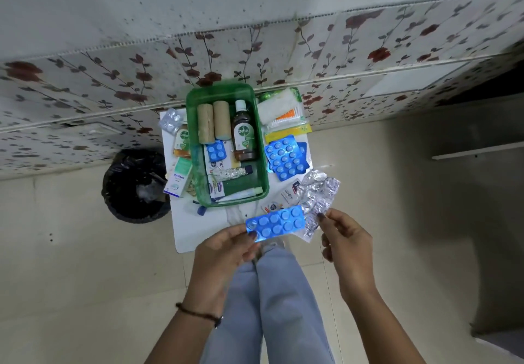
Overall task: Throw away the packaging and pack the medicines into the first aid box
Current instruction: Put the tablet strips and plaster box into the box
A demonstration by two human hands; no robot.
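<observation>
A green first aid box point(263, 176) stands on a small white table point(184, 222), holding two bandage rolls, a Dettol bottle point(242, 134), a small blue blister and tubes. My left hand point(226, 250) pinches the left end of a blue blister strip point(276, 223) held above the table's front edge. My right hand point(344, 239) holds a silver foil strip point(312, 222) by its lower part, just right of the blue strip. More silver strips point(320, 191) and a large blue blister pack point(285, 157) lie right of the box.
A black-lined bin point(136, 185) stands on the floor left of the table. A Dettol carton point(181, 142), a small white-and-teal carton point(178, 179) and a silver blister point(170, 121) sit left of the box; cotton and swabs point(283, 111) lie behind right. My legs are below.
</observation>
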